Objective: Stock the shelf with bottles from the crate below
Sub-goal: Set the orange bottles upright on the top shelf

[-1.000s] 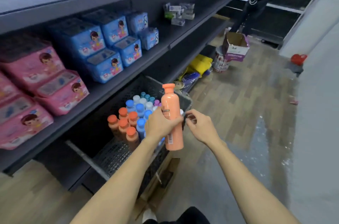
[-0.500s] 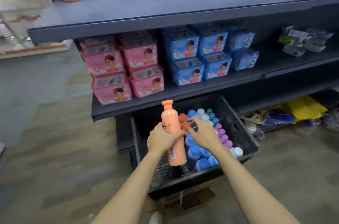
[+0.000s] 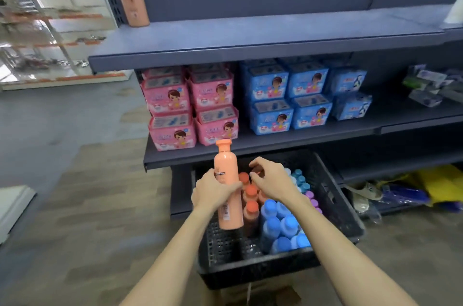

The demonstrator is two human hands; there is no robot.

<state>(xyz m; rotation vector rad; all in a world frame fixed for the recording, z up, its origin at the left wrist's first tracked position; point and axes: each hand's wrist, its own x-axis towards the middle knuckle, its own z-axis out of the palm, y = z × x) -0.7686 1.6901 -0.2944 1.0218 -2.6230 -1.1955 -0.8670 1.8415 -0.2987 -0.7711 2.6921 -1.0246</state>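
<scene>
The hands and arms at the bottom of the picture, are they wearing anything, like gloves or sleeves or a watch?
No. The left hand and the right hand are both bare, with no gloves and no rings to be seen. Both forearms are bare too, down to the picture's edge: no sleeves, watch or bracelet show.

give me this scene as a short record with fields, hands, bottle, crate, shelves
left hand: left hand grips tall orange plastic bottle, upright above the crate
right hand: right hand reaches over orange-capped bottles, hold unclear
crate: black plastic mesh crate holding orange-, blue- and purple-capped bottles
middle shelf: pink boxes, blue boxes
top shelf: grey metal shelf, mostly bare
</scene>
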